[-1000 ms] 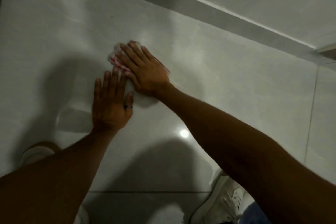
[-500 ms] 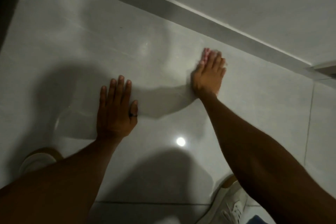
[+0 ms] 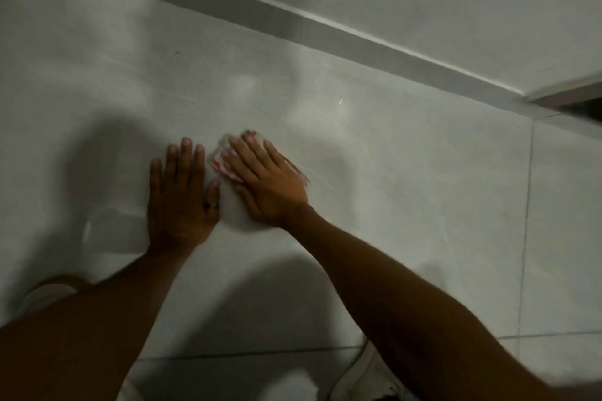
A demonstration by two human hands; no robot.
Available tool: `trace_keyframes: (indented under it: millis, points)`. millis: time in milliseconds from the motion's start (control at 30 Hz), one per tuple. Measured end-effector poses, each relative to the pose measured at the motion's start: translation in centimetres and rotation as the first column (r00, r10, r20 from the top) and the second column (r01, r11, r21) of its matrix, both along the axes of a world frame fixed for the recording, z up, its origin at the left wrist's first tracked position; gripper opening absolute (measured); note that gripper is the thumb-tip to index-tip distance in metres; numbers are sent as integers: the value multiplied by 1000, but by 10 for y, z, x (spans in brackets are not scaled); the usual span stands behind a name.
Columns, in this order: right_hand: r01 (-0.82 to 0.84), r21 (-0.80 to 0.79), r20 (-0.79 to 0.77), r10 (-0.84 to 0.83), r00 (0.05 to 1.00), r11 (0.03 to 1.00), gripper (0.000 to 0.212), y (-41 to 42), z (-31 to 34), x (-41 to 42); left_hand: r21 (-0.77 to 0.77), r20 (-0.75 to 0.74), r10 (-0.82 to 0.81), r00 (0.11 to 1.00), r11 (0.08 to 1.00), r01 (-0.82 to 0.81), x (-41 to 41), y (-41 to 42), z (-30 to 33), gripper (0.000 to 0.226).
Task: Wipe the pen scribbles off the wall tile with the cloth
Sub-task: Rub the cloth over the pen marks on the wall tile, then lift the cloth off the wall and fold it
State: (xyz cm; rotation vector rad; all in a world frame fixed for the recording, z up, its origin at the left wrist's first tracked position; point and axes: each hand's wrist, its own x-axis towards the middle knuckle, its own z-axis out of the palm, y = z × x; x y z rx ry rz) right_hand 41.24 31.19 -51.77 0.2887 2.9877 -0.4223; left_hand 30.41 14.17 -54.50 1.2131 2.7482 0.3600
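Observation:
A large pale grey glossy tile (image 3: 407, 156) fills the view. My right hand (image 3: 270, 182) lies flat on it, pressing a white cloth with red stripes (image 3: 221, 163) against the surface; the cloth shows only at the fingers' left edge and a sliver by the wrist. My left hand (image 3: 180, 195), wearing a ring, rests flat on the tile just left of the right hand, fingers spread, holding nothing. I cannot make out any pen marks in this dim, blurred view.
A grey band (image 3: 293, 19) runs diagonally above the tile, with a paler surface beyond it. Grout lines (image 3: 526, 238) border the tile at the right and bottom. White shoes (image 3: 355, 378) show at the lower edge.
My right hand with the cloth swept right across the tile, then back left, and now sits beside the left hand again. The left hand has stayed planted.

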Motion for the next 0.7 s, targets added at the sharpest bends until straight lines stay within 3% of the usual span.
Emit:
trace_keyframes:
  millis: [133, 233, 333, 400, 433, 467, 500, 533, 567, 600, 633, 700]
  points:
    - [67, 5, -55, -67, 996, 998, 66, 20, -1, 74, 22, 28, -11, 1000, 1000, 11, 0, 0, 0, 67]
    - [361, -89, -49, -366, 929, 928, 64, 7, -1, 79, 24, 61, 5, 998, 1000, -6, 1, 0, 1, 66]
    - [623, -255, 249, -573, 781, 739, 80, -36, 26, 64, -80, 199, -32, 979, 996, 48, -6, -1, 21, 69]
    - [763, -457, 447, -623, 642, 458, 73, -59, 75, 47, -212, 406, -13, 914, 971, 108, -20, 6, 58, 72]
    - [790, -570, 510, -658, 554, 224, 62, -66, 100, 35, -279, 551, 77, 831, 955, 97, -26, 12, 76, 70]
    - [751, -657, 578, -680, 450, -61, 51, -71, 131, 19, -351, 699, 225, 678, 935, 51, -34, 20, 109, 70]
    - [641, -685, 664, -657, 356, -346, 46, -74, 165, 2, -423, 805, 395, 443, 905, -38, -38, 27, 147, 73]
    - [477, -659, 747, -584, 319, -582, 48, -76, 197, -13, -475, 853, 497, 159, 866, -159, -39, 30, 192, 77]
    - [322, -599, 796, -502, 339, -733, 54, -78, 232, -27, -472, 881, 460, -115, 828, -302, -39, 29, 237, 76]
    - [204, -551, 808, -455, 374, -809, 58, -80, 269, -40, -436, 895, 328, -303, 785, -439, -39, 25, 283, 71]
    - [140, -539, 795, -446, 412, -831, 58, -83, 307, -55, -390, 903, 189, -387, 741, -547, -41, 17, 329, 62]
    - [178, -639, 716, -495, 493, -748, 55, -89, 381, -89, -275, 939, 69, -337, 738, -616, -57, -9, 421, 44]
